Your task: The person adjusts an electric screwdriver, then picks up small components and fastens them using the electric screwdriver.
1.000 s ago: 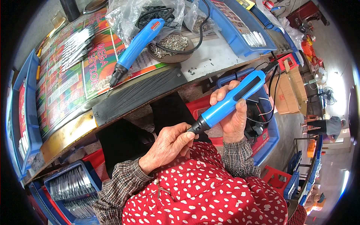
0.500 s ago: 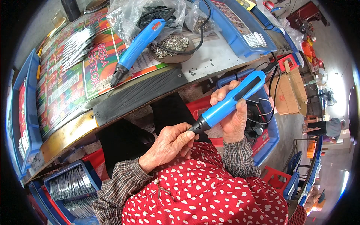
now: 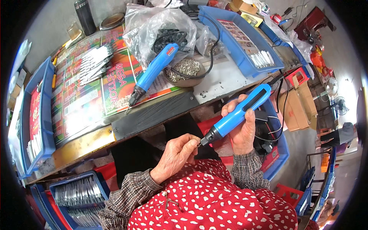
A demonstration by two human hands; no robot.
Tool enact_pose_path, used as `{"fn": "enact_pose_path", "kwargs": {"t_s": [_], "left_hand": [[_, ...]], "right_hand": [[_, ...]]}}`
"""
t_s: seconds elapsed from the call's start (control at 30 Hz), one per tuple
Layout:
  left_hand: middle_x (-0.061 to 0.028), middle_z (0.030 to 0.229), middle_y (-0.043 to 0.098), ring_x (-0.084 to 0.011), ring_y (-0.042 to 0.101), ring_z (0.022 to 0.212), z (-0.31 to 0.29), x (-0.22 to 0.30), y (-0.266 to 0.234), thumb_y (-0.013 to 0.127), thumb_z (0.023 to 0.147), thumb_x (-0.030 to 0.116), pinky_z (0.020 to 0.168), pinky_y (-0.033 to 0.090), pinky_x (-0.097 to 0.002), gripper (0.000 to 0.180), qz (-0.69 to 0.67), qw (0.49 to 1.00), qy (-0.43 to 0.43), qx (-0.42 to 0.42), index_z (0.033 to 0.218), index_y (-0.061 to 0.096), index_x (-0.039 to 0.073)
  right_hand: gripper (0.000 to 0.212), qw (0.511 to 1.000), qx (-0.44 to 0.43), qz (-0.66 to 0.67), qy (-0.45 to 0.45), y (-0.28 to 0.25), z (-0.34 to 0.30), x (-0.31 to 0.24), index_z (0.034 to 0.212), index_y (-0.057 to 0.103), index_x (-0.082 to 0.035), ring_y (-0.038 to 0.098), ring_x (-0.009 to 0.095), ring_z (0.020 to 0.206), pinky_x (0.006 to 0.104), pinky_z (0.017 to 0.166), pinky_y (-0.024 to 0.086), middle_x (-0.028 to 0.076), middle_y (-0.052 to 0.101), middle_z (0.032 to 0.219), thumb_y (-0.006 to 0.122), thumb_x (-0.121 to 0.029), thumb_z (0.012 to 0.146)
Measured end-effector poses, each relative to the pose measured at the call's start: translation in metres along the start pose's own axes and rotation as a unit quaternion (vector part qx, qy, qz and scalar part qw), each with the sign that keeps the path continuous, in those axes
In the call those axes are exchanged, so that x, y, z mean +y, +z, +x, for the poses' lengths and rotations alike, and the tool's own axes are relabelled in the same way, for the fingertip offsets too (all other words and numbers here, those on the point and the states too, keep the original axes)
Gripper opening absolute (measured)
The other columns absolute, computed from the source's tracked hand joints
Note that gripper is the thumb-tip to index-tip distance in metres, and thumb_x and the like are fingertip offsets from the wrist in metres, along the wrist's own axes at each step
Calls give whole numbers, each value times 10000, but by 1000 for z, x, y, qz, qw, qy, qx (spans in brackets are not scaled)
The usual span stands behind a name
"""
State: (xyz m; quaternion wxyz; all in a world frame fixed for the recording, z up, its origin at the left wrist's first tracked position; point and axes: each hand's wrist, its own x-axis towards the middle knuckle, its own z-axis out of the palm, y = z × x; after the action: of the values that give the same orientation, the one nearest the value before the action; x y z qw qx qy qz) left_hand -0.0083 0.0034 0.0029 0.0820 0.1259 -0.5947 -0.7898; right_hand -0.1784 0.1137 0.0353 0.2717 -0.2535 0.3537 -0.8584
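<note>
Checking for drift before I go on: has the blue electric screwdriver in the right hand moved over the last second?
No. The blue electric screwdriver in the right hand sits at the same spot against the black strip on the table edge, tip at the left hand fingers.

Right hand (image 3: 242, 128) wrapped around a blue electric screwdriver (image 3: 238, 113), left hand (image 3: 177, 153) pinching at its dark tip, second blue screwdriver (image 3: 151, 73) lying on the counter (image 3: 226, 78), beside a bowl of small metal parts (image 3: 184, 70), blue tray (image 3: 240, 42) behind

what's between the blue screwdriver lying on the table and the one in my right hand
In the head view, a black mat on the table edge lies between the resting screwdriver and the held screwdriver.
</note>
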Motion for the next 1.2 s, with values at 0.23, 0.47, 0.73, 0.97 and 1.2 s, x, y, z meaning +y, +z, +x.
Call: {"fn": "enact_pose_path", "kwargs": {"t_s": [0.23, 0.47, 0.73, 0.97, 1.2], "left_hand": [[-18, 656, 542, -54, 503, 503, -5, -2, -2, 479, 942, 184, 448, 413, -201, 238, 59, 998, -23, 18, 948, 583, -30], [-16, 675, 550, -67, 521, 524, -3, 2, 0, 480, 932, 131, 481, 429, -199, 194, 67, 995, -68, 28, 942, 589, -29], [-65, 839, 551, -107, 532, 645, -12, 0, 15, 406, 960, 385, 605, 503, -269, 433, 46, 993, 2, 109, 1040, 538, -19], [-84, 949, 581, -115, 553, 732, 2, 37, 6, 419, 957, 223, 687, 459, -247, 307, 102, 977, 114, 149, 1089, 534, -29], [-79, 938, 593, -105, 559, 757, 2, 15, 18, 476, 877, 35, 695, 456, -222, 247, 86, 990, 78, 82, 1107, 525, -41]], "right_hand": [[326, 999, 7, 32, -1, 6, 4, -6, 1004, 512, -54, 585, 250, 783, 359, 746, 484, 129, 596, 804, 688, -206, 776], [278, 998, 49, 23, -16, -2, 6, -12, 987, 519, -84, 626, 240, 750, 258, 546, 476, 128, 612, 809, 666, -221, 796], [237, 999, 24, 36, -15, -5, 8, -31, 973, 514, -83, 628, 196, 693, 226, 500, 466, 107, 615, 793, 646, -200, 814], [235, 998, 41, 35, -16, 3, 14, -27, 951, 519, -92, 631, 173, 703, 177, 432, 396, 96, 617, 783, 643, -236, 814], [255, 999, 34, 18, -24, 0, 6, -16, 986, 512, -76, 619, 200, 706, 232, 513, 467, 128, 615, 802, 644, -193, 802]]}}
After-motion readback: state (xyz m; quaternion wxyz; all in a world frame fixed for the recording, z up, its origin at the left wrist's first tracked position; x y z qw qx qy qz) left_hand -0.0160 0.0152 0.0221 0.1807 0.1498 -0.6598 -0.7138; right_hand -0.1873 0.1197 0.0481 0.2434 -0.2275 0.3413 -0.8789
